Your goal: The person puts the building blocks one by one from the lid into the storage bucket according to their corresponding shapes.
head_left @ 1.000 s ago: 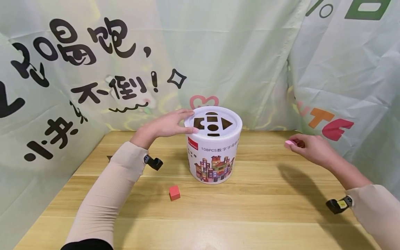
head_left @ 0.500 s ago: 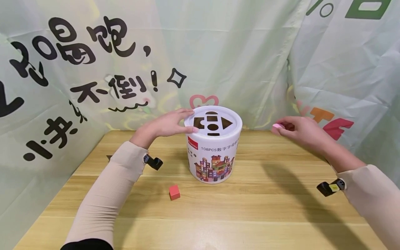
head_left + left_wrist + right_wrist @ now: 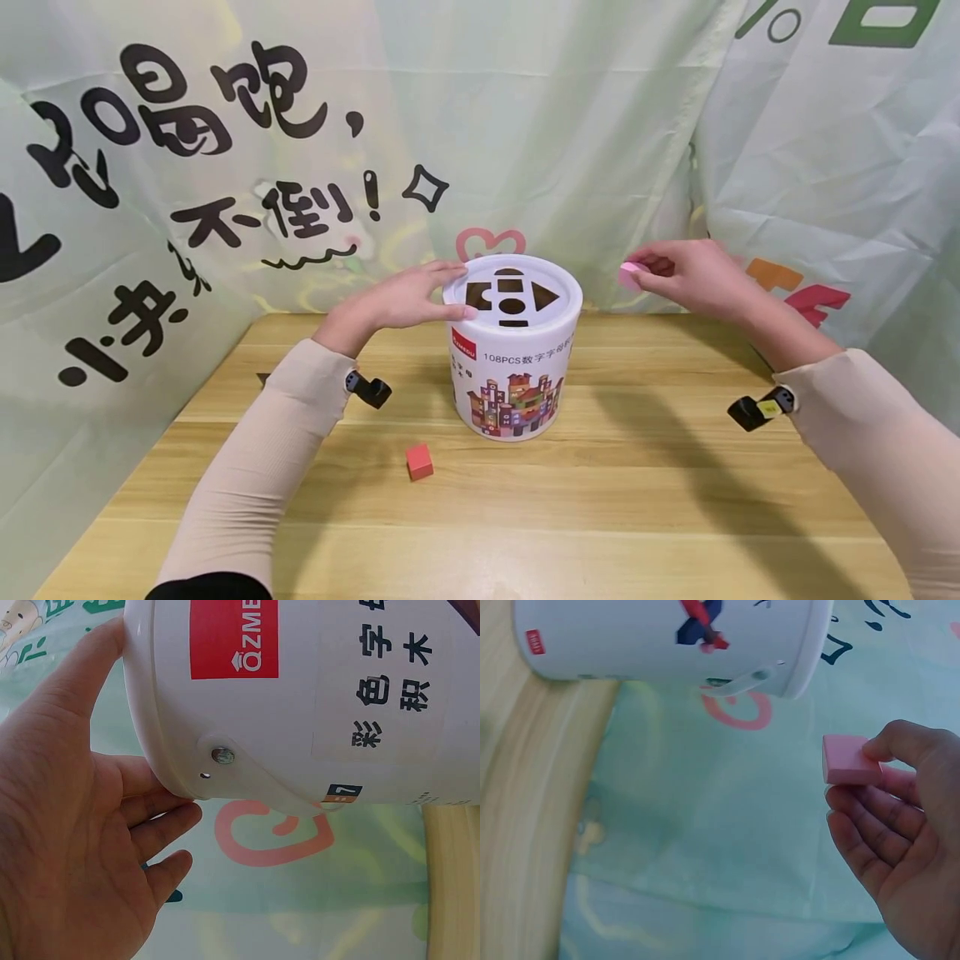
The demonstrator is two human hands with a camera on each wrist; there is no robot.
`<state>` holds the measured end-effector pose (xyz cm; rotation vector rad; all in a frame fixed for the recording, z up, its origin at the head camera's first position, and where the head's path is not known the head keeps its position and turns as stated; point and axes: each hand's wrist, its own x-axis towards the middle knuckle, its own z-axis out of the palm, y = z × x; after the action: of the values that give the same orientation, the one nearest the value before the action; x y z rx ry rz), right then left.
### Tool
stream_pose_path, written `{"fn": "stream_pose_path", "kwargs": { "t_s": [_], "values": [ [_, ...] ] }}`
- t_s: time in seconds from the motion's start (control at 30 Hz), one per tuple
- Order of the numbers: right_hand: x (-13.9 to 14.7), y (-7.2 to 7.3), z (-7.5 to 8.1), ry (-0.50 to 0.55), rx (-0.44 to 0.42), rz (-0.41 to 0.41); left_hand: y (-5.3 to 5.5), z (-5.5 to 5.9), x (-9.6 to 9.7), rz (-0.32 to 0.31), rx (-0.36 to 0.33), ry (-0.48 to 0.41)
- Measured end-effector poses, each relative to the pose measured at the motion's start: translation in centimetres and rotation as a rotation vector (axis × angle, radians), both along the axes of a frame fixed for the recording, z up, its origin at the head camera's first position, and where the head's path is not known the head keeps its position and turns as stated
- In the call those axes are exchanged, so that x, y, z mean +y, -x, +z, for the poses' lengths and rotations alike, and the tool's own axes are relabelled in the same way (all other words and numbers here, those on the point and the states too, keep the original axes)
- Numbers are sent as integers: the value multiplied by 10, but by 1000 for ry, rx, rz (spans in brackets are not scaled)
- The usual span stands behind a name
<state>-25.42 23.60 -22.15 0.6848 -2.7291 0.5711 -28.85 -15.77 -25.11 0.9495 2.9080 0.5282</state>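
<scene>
A white bucket (image 3: 506, 358) with a toy-block picture stands upright on the table. Its white lid (image 3: 555, 317) has several shaped holes, among them a triangle and a circle. My left hand (image 3: 401, 298) rests on the lid's left edge. In the left wrist view, that left hand (image 3: 82, 802) has its thumb and fingers spread, touching the rim. To the right of the bucket, in the air near lid height, my right hand (image 3: 693, 271) pinches a pink block (image 3: 632, 275) between thumb and fingers. The right wrist view shows the pink block (image 3: 847, 759) as square-faced and fairly flat, apart from the bucket.
A red block (image 3: 419, 462) lies on the wooden table (image 3: 525, 533) in front of the bucket, a little to the left. Printed cloth (image 3: 585, 150) hangs behind the table and along both sides. A small dark thing (image 3: 262, 379) shows beside the left forearm.
My right hand has moved left and upward with the pink block, closer to the bucket. The left hand, the bucket and the red block have stayed in place.
</scene>
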Motion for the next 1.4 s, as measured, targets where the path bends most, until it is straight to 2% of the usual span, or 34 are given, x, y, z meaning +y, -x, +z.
{"fn": "stream_pose_path", "kwargs": {
  "t_s": [0.2, 0.47, 0.67, 0.87, 1.4],
  "values": [
    [-17, 13, 12, 13, -36, 46, -1, 0, -1, 2, -9, -3],
    [-39, 29, 21, 66, -173, 99, 3, -2, -1, -6, -6, 6],
    [-57, 45, 23, 67, -191, 128, 3, -1, 0, -8, -8, 3],
    [-76, 60, 23, 65, -247, 180, 1, -1, -1, -5, -3, -2],
    [-109, 86, 23, 67, -352, 260, -1, 0, 0, -7, -3, -8]
  ]
}}
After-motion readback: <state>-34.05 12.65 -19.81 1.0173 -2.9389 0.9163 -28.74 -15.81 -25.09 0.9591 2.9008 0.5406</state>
